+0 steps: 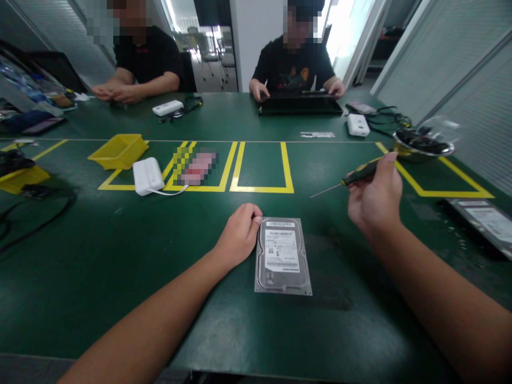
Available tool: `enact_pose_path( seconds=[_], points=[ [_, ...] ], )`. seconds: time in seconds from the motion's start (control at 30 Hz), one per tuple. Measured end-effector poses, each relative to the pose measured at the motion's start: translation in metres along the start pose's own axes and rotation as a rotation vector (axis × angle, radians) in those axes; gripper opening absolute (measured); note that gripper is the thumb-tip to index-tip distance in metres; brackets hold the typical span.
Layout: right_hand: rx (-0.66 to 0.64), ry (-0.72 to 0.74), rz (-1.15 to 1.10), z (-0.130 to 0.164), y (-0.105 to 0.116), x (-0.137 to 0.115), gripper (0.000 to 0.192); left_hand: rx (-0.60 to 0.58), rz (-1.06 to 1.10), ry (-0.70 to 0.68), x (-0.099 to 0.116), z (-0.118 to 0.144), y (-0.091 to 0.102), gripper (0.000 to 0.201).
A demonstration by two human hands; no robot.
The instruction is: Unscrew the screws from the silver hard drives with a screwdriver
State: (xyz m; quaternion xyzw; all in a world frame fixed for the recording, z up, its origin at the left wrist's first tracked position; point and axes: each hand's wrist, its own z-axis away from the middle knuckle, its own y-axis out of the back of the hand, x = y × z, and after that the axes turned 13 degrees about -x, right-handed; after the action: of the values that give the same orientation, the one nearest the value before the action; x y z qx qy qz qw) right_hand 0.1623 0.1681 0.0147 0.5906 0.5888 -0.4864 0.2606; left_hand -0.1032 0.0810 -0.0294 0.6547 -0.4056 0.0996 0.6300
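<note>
A silver hard drive (283,250) with a white label lies flat on the green table before me. At its upper left corner, my left hand (242,232) rests on the tabletop, fingers curled and thumb pressed against the drive's edge. My right hand (376,194) is raised to the right of the drive, closed around the dark handle of a screwdriver (362,172). The thin shaft points left and slightly down, with its tip apart from the drive. Part of the handle is hidden by my fingers.
A second hard drive (486,221) lies at the right edge, near small loose bits. A metal bowl (414,156) of dark parts stands behind it. A yellow bin (120,151) and a white power bank (148,176) are at left. Two people sit opposite, one holding a black panel (300,105).
</note>
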Motion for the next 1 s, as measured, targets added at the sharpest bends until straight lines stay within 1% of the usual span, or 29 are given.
enact_pose_path(
  seconds=[0.2,0.33,0.47,0.57,0.67,0.73,0.83,1.0],
  points=[
    [-0.136,-0.059,-0.083,0.016,-0.016,-0.022,0.034,-0.01,0.024,0.008,0.001,-0.001,0.001,0.011],
    [-0.287,-0.064,-0.037,0.035,-0.027,-0.033,0.027,-0.015,0.029,0.011,0.001,-0.001,0.001,0.011],
    [-0.422,-0.046,-0.006,0.052,-0.033,-0.04,0.02,-0.025,0.035,0.027,0.001,0.0,0.001,0.01],
    [-0.523,-0.119,-0.067,0.065,-0.039,-0.048,0.018,-0.027,0.035,0.023,0.002,0.001,0.002,0.009],
    [-0.597,-0.255,-0.173,0.075,-0.046,-0.057,0.019,-0.039,0.038,0.015,0.004,0.002,0.003,0.01],
    [-0.613,-0.335,-0.239,0.08,-0.05,-0.062,0.021,-0.05,0.039,0.009,0.005,0.002,0.003,0.009],
    [-0.595,-0.424,-0.323,0.085,-0.052,-0.068,0.024,-0.071,0.029,-0.005,0.007,0.003,0.003,0.008],
    [-0.559,-0.589,-0.451,0.087,-0.05,-0.073,0.022,-0.085,0.009,-0.018,0.009,0.003,0.002,0.009]
  ],
)
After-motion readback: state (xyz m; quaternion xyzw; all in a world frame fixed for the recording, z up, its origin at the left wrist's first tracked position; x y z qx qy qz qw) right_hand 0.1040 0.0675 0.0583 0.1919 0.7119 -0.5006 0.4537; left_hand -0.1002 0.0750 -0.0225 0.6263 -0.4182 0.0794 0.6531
